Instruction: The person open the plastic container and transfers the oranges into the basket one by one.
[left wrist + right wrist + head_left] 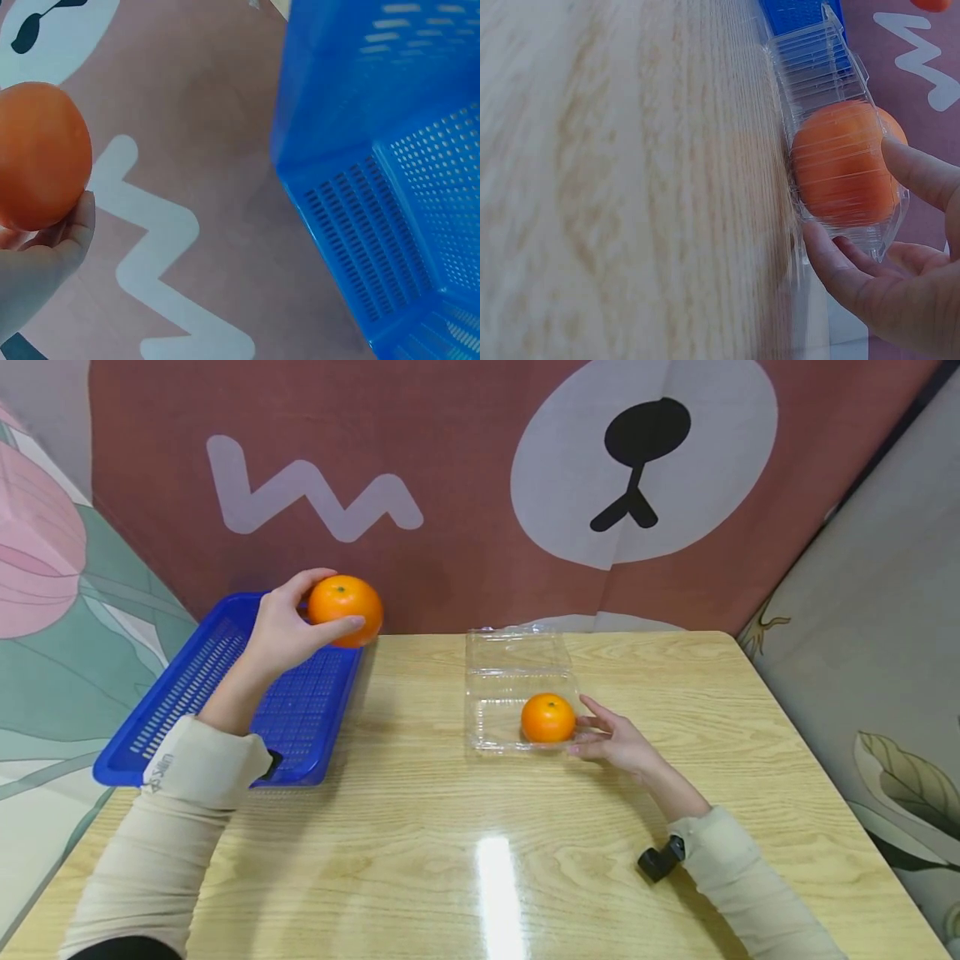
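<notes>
My left hand (281,631) grips an orange (345,610) between thumb and fingers, raised over the far right edge of a blue plastic basket (341,727). In the left wrist view the held orange (41,157) is at the left, the basket (330,135) apart from it. A clear plastic clamshell box (491,727) lies with its lid raised on the table, a second orange (548,718) in the right part of its base. My right hand (611,735) is at the box's right end, fingers spread and fingertips right at its wall, as the right wrist view shows with the boxed orange (844,165).
The light wooden table (420,835) carries the basket at left and the box near its back middle. A wall cloth (465,460) with a bear print stands right behind the table. Patterned cloth (885,635) hangs along the right side.
</notes>
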### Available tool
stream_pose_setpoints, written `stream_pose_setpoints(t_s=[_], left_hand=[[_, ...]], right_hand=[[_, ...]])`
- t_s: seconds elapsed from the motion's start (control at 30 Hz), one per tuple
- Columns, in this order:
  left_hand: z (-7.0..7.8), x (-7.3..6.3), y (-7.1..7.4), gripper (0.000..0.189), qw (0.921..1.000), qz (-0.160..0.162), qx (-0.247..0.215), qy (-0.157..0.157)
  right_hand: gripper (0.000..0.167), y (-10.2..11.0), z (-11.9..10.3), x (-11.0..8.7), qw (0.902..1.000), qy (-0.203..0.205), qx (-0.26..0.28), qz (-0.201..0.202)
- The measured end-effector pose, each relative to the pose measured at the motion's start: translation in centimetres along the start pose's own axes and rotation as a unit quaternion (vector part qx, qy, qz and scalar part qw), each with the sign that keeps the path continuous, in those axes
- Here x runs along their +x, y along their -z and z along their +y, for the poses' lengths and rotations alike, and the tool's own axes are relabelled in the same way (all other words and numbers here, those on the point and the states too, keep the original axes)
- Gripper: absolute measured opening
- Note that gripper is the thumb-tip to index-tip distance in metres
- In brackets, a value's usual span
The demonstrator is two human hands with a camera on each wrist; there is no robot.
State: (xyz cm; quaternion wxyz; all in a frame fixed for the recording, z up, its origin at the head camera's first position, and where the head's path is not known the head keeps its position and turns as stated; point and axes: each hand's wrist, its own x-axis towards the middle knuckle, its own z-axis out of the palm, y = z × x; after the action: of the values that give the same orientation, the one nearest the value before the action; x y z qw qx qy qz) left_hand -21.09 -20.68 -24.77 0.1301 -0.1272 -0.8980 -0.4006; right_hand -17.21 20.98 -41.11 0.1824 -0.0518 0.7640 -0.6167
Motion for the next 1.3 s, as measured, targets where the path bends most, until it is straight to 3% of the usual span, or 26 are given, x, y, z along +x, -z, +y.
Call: stream_pose_setpoints(t_s=[0.27,0.57,0.93,1.3], left_hand=[[-1.5,0.1,0.5,0.061,0.9993,0.031,0.015,0.013],[-3.6,0.8,0.6,0.064,0.9984,0.031,0.029,0.038],[-4.6,1.8,0.5,0.069,0.9979,0.014,0.041,0.048],[-5.5,2.8,0.6,0.07,0.9959,0.024,0.06,0.064]], right_hand=[[0.087,-0.1,0.2,0.1,1.0,0.008,0.001,-0.001],[0.087,-0.2,0.4,0.2,1.0,0.005,-0.003,0.001],[0.09,0.0,0.4,0.1,1.0,0.007,0.002,0.004],[0.087,0.1,0.5,0.4,1.0,0.002,-0.007,0.004]])
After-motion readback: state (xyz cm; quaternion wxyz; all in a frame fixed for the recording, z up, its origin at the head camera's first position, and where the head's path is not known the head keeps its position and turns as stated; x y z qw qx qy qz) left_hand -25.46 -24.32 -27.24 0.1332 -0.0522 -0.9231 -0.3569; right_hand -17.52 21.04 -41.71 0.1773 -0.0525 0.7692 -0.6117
